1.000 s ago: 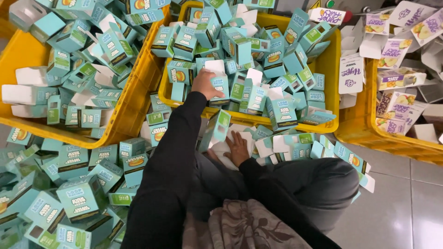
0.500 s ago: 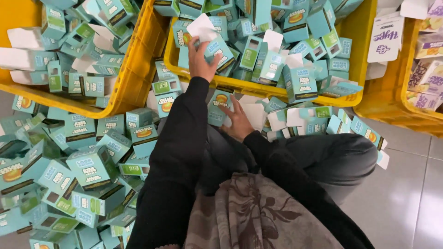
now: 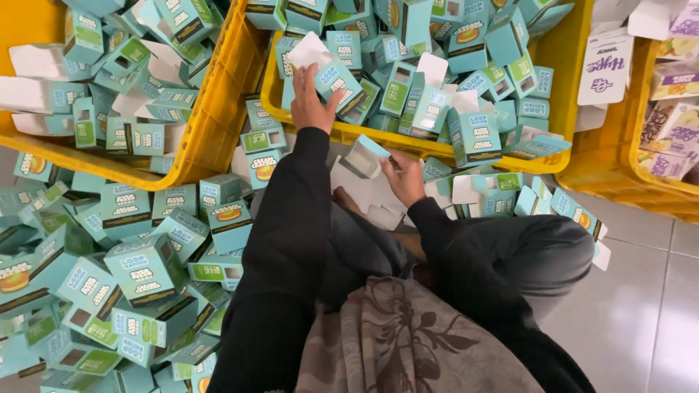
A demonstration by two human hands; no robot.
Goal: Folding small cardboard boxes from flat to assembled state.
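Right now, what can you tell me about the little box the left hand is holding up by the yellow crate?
The small teal carton looks like thin printed cardboard, with white label patches and a dark band near one end. Its white flap stands open at the top left. It is tilted, held by the left hand above the near rim of the middle yellow crate, over the other teal cartons.

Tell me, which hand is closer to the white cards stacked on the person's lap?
The right hand is closer: it holds a folded teal carton just above the white cards. The left hand is farther up, gripping a teal box at the yellow crate.
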